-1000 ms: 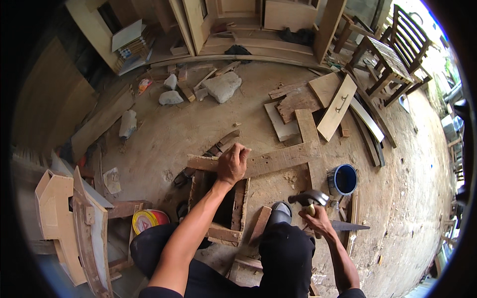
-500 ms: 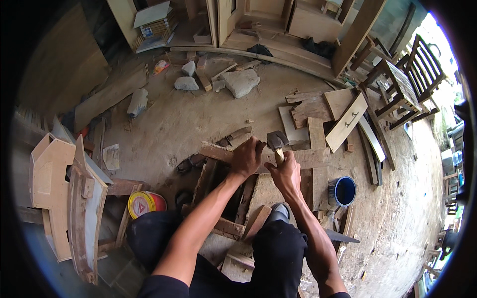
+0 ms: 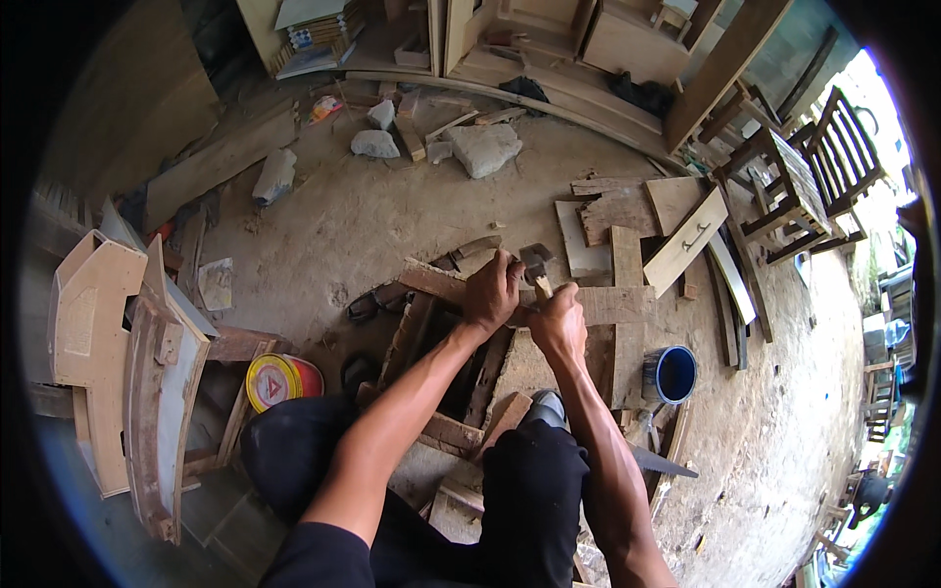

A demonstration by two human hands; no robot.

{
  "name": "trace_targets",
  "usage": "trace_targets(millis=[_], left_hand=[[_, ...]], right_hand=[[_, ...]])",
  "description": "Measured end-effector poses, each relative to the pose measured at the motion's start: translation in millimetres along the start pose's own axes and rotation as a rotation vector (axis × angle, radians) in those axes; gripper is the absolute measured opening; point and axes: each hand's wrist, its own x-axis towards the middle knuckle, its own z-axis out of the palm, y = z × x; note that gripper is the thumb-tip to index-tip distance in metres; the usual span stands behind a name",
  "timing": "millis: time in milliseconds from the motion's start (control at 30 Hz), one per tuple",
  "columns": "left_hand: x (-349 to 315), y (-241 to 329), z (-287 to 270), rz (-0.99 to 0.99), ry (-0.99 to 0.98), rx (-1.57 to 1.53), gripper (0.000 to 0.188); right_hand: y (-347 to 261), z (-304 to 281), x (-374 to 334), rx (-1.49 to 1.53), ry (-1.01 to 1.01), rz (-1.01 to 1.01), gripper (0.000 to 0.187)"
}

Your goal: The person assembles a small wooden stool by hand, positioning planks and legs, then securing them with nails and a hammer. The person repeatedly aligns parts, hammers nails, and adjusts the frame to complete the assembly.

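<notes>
My right hand [image 3: 559, 318] grips a hammer [image 3: 543, 286] by its light wooden handle, near the dark metal head. Close beside the head, my left hand [image 3: 493, 291] has its fingers pinched together; whatever they hold is too small to make out. Beneath both hands a wooden plank [image 3: 619, 306] lies crosswise over a rough wooden frame [image 3: 453, 431]. One shoe [image 3: 547, 407] is near the right side of that frame.
On the right stand a blue bucket [image 3: 670, 374] and a saw [image 3: 663, 464]. Boards lie beyond, including a panel with a handle [image 3: 686, 243]. A yellow-and-red tin [image 3: 282, 382] is at left. Stone blocks [image 3: 485, 149] and wooden chairs [image 3: 833, 162] are farther off.
The hammer has drawn slightly left and its head has turned, nearer my left fingers. My left hand has risen a little. The whole view has shifted slightly.
</notes>
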Motion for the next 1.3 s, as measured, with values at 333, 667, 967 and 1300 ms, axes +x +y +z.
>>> trace_targets(millis=[333,667,967,1300], left_hand=[[-28.1,15.8,-11.2,-0.244,0.205,-0.368,0.021],[-36.7,26.6,-27.9,-0.471,0.340,-0.466,0.023],[-43.9,38.6,-38.6,-0.243,0.137,-0.262,0.014],[-50.4,33.0,-41.4,-0.067,0.061,-0.105,0.015]], right_hand=[[-4.0,-1.3,-1.5,-0.071,-0.011,0.044,0.065],[0.0,-0.2,1.2,-0.043,-0.060,0.012,0.069],[-1.6,-1.7,2.7,-0.116,-0.082,-0.014,0.056],[-6.2,7.7,3.4,-0.120,-0.034,-0.081,0.041]])
